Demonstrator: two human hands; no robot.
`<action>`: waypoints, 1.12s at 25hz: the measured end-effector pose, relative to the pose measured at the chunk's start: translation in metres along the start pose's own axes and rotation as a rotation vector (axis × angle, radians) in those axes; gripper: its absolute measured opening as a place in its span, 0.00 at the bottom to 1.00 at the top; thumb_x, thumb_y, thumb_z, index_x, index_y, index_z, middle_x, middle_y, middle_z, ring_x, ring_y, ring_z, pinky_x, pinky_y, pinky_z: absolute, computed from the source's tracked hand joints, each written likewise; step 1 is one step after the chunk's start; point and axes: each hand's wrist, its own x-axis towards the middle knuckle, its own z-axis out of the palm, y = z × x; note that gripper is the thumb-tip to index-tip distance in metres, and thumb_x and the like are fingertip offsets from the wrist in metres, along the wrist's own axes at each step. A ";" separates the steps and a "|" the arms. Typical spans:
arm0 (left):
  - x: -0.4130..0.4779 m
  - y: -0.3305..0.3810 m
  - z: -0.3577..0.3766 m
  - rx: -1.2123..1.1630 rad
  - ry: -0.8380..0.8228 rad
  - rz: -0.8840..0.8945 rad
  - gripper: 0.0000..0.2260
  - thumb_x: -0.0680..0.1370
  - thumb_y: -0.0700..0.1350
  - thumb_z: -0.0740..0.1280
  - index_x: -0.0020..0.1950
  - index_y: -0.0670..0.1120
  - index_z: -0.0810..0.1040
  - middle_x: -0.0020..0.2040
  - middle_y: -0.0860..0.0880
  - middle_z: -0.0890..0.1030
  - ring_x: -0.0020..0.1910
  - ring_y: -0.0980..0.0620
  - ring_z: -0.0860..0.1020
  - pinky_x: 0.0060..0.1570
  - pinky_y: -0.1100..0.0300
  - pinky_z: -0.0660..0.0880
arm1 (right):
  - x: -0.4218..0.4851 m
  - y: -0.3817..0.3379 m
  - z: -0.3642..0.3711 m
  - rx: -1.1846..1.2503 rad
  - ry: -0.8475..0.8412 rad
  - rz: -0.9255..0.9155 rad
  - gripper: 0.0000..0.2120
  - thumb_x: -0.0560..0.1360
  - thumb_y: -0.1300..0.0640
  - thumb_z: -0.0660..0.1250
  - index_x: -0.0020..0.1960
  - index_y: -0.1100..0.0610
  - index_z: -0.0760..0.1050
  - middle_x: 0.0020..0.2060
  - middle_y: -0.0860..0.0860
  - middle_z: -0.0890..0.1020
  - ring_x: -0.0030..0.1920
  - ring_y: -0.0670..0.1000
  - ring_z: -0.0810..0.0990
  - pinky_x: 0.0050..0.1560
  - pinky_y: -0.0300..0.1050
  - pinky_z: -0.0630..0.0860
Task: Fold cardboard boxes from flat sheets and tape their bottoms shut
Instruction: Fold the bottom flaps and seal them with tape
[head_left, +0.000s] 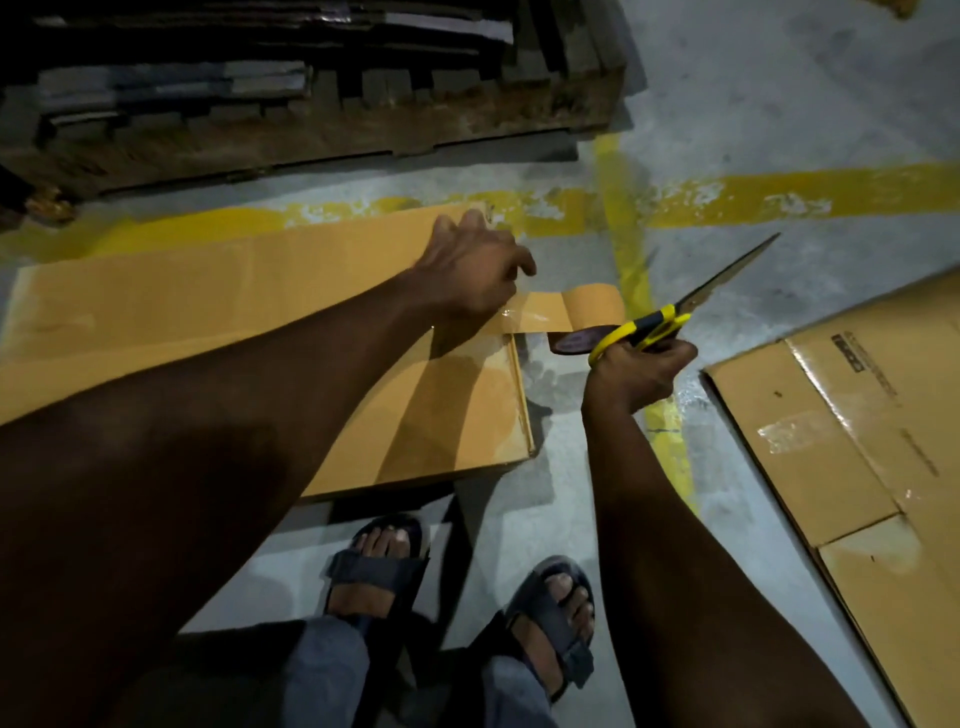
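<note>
Stack of sheets (260, 88) at back, too dark for us to count. Two cartons: box (234, 322) on floor under our left hand (475, 270), second box (857, 467) lying at right. Left hand spread, pressing tape end down, we judge to keep strip taut. One tape roll (589, 309) just off box end. Right hand (639, 371) grips one scissors (675, 314), likely for cutting.

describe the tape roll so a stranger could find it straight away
Start at the box lying mid-floor. Just off its right edge, next to the right hand with the scissors, is the tape roll. It alone is a brown cylinder, joined to the box by a strip.
</note>
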 end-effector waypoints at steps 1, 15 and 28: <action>0.006 0.003 -0.003 -0.004 0.014 -0.001 0.17 0.78 0.47 0.59 0.66 0.57 0.74 0.58 0.54 0.79 0.60 0.45 0.69 0.50 0.50 0.60 | 0.001 0.001 0.000 0.021 0.003 -0.005 0.13 0.75 0.57 0.68 0.46 0.56 0.62 0.37 0.53 0.75 0.44 0.64 0.78 0.34 0.40 0.58; 0.056 0.023 0.012 -0.776 -0.429 -0.137 0.25 0.79 0.56 0.48 0.73 0.50 0.68 0.74 0.47 0.66 0.40 0.52 0.74 0.58 0.55 0.71 | 0.020 0.007 -0.004 0.009 -0.075 -0.194 0.15 0.74 0.55 0.70 0.44 0.55 0.63 0.32 0.49 0.74 0.34 0.53 0.74 0.34 0.45 0.67; 0.059 0.023 -0.002 -1.200 -0.426 -0.260 0.26 0.82 0.49 0.47 0.77 0.39 0.50 0.75 0.45 0.65 0.32 0.50 0.59 0.48 0.53 0.64 | 0.037 0.024 -0.058 -0.038 -0.659 -0.029 0.28 0.58 0.38 0.79 0.44 0.51 0.67 0.39 0.57 0.82 0.43 0.59 0.83 0.45 0.55 0.79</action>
